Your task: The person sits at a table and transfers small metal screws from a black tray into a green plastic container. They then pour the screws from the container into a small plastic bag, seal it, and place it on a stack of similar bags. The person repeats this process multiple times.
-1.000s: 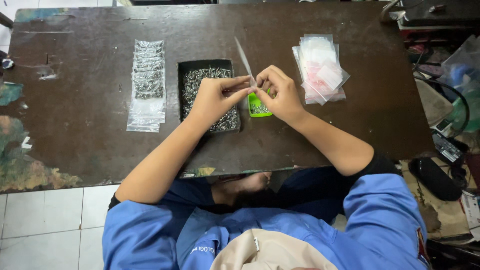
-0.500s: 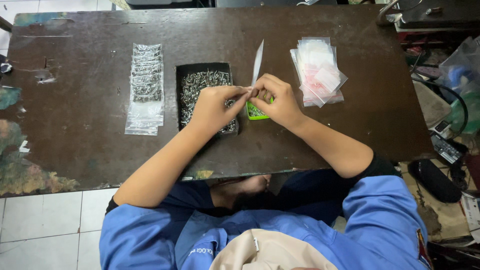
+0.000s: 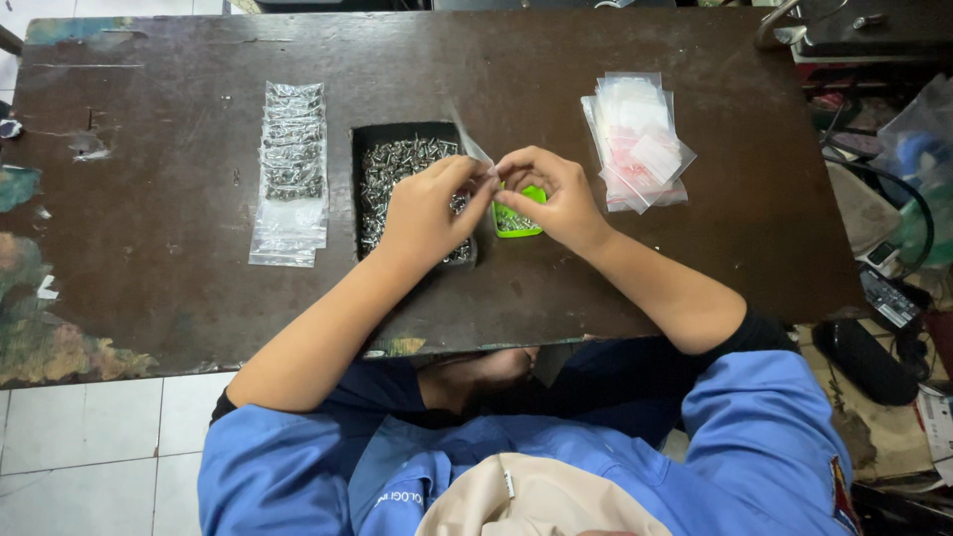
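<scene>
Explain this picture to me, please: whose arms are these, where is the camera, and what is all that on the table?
There is no machine here, only a person in a blue shirt working with bare hands. The one picture comes from a camera worn on that person's head, looking straight down.

The left hand and right hand meet in the middle, and together they pinch a small clear bag that sticks up between the fingertips.

Below them lies a dark wooden table. Under the left hand is a black tray of small metal screws. Under the right hand sits a little green scoop with a few screws in it. On the left lies a row of filled bags; on the right, a loose pile of empty clear bags.
</scene>
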